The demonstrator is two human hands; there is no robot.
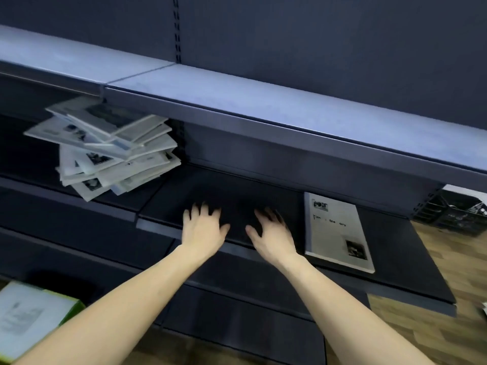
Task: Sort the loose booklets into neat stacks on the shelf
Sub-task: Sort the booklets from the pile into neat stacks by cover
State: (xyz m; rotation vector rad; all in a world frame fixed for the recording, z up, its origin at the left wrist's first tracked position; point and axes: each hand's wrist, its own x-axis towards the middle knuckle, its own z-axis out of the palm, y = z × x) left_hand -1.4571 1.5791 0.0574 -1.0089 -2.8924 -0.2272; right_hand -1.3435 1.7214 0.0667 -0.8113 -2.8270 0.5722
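A messy pile of white booklets [113, 148] lies fanned and crooked on the left part of the dark middle shelf [263, 185]. One white booklet [336, 230] with a small dark photo lies flat and alone on the right part of that shelf. My left hand [203, 227] and my right hand [271, 233] hover side by side over the bare shelf between the pile and the single booklet. Both hands have spread fingers and hold nothing.
A lighter upper shelf [237, 101] overhangs the working shelf. Lower dark shelves [237, 325] step out below my arms. A green-edged white box [29, 317] sits at the lower left. A black crate [453, 214] stands on the wooden floor [434, 325] at right.
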